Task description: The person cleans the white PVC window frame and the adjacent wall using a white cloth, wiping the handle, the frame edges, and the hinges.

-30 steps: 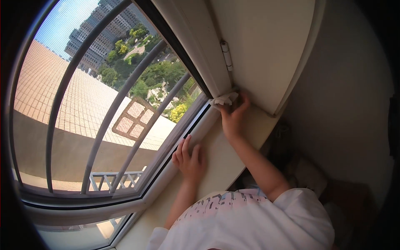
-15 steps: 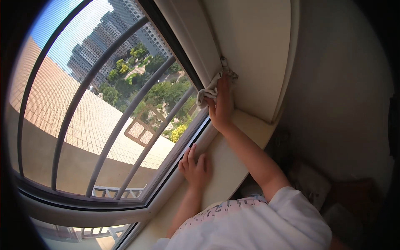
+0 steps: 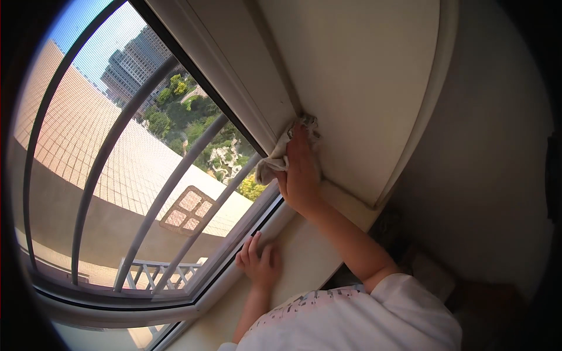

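My right hand presses a crumpled, pale patterned cloth into the corner where the window frame meets the cream side wall of the recess. Part of the cloth bulges out left of the thumb, and another bit shows past the fingertips. Lower down, my left hand rests at the bottom rail of the window frame, fingers apart and holding nothing. Its fingertips lie near the dark seal along the glass.
A cream sill runs beneath both arms. Grey bars stand outside the window, with a tiled curved surface, trees and tall buildings beyond. Dim objects sit low at the right, below the sill.
The whole view has shifted, with the window scene moving left. My right hand and cloth have slid slightly farther up the corner, covering a small light fitting seen before. My left hand stays at the frame.
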Demonstrator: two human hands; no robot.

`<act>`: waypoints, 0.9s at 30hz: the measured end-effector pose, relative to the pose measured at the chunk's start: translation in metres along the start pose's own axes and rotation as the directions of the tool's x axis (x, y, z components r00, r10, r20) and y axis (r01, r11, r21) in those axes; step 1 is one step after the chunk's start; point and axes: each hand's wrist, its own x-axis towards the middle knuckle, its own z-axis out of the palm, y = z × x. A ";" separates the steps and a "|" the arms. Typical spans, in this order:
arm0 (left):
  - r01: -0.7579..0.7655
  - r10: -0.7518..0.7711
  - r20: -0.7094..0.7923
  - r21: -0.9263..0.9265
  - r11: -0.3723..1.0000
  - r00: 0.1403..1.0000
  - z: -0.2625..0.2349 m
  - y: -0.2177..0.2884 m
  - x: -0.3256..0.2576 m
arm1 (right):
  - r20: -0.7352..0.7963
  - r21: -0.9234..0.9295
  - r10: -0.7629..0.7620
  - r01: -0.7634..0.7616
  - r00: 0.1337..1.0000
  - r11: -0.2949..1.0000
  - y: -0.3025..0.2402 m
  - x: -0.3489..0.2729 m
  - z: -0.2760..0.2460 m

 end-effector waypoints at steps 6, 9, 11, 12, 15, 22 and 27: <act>-0.016 0.015 0.031 0.015 1.000 0.999 -0.001 0.000 -0.002 | -0.008 -0.063 -0.034 0.034 0.999 0.997 0.014 -0.028 0.008; 0.002 -0.003 0.013 0.032 0.999 1.000 -0.001 -0.004 -0.007 | 0.013 -0.034 -0.150 0.150 0.989 0.988 -0.019 0.058 -0.005; 0.013 -0.014 0.006 0.027 1.000 1.000 -0.003 -0.002 -0.006 | -0.076 0.041 -0.118 0.121 0.990 0.992 -0.035 0.096 -0.013; 0.018 -0.018 0.002 0.013 1.000 1.000 -0.003 0.000 -0.005 | -0.074 0.047 -0.121 0.125 0.990 0.991 -0.032 0.093 -0.013; 0.017 -0.018 0.034 0.023 1.000 0.999 -0.009 0.002 -0.002 | 0.005 -0.010 -0.054 0.054 0.999 0.999 -0.013 0.039 -0.004; 0.045 -0.045 0.014 -0.032 0.998 0.999 -0.008 0.008 0.003 | -0.018 0.003 -0.013 0.013 1.000 1.000 -0.020 0.052 -0.009; 0.035 -0.035 -0.020 0.021 0.999 0.999 -0.002 0.004 -0.002 | 0.004 0.014 -0.138 0.138 0.990 0.990 -0.039 0.127 -0.023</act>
